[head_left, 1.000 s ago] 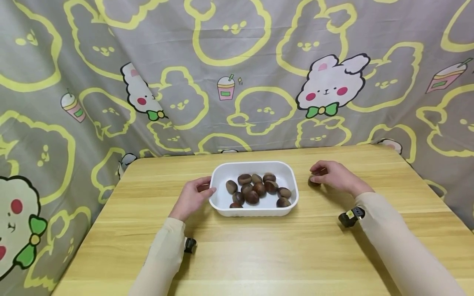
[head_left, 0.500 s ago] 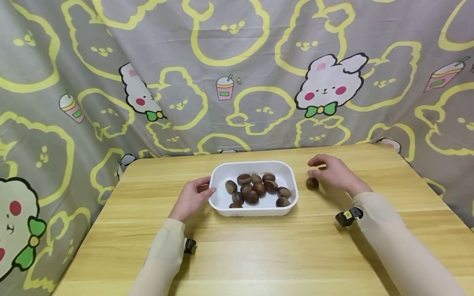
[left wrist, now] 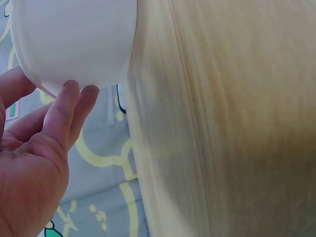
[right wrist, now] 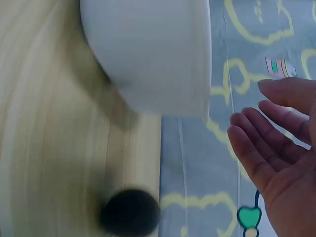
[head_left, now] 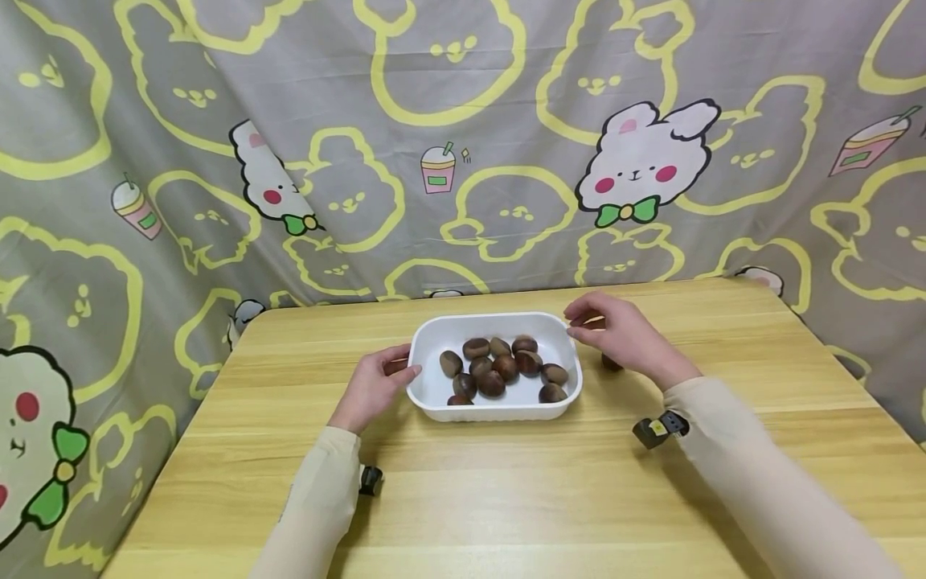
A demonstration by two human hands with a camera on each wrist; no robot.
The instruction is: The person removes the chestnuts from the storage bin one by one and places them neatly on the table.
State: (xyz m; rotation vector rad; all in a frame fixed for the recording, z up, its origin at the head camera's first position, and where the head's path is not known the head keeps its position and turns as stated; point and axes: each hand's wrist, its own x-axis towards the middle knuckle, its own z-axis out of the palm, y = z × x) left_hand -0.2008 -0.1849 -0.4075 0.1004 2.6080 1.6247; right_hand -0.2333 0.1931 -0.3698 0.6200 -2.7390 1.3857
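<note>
A white plastic tray [head_left: 485,413] holds several brown chestnuts [head_left: 492,383] in a loose cluster. My left hand [head_left: 370,390] grips its left end, thumb over the rim; in the left wrist view the fingers [left wrist: 61,111] touch the outer wall. By the tray's right back corner is my right hand [head_left: 615,328], fingers slightly bent and holding nothing; the right wrist view shows this hand [right wrist: 281,143] apart from the tray wall [right wrist: 158,54]. One chestnut [head_left: 611,363] lies on the table below the right hand, partly hidden by it, dark and blurred in the right wrist view.
The tray stands on a light wood-grain table [head_left: 463,498]. A grey curtain [head_left: 521,273] with yellow animal outlines hangs behind the table's back edge and along the left side. Small black cameras are on both wrists.
My right hand has let go of the single chestnut and moved left to the tray's right corner. That chestnut stays on the table. The left hand remains at the tray's left end.
</note>
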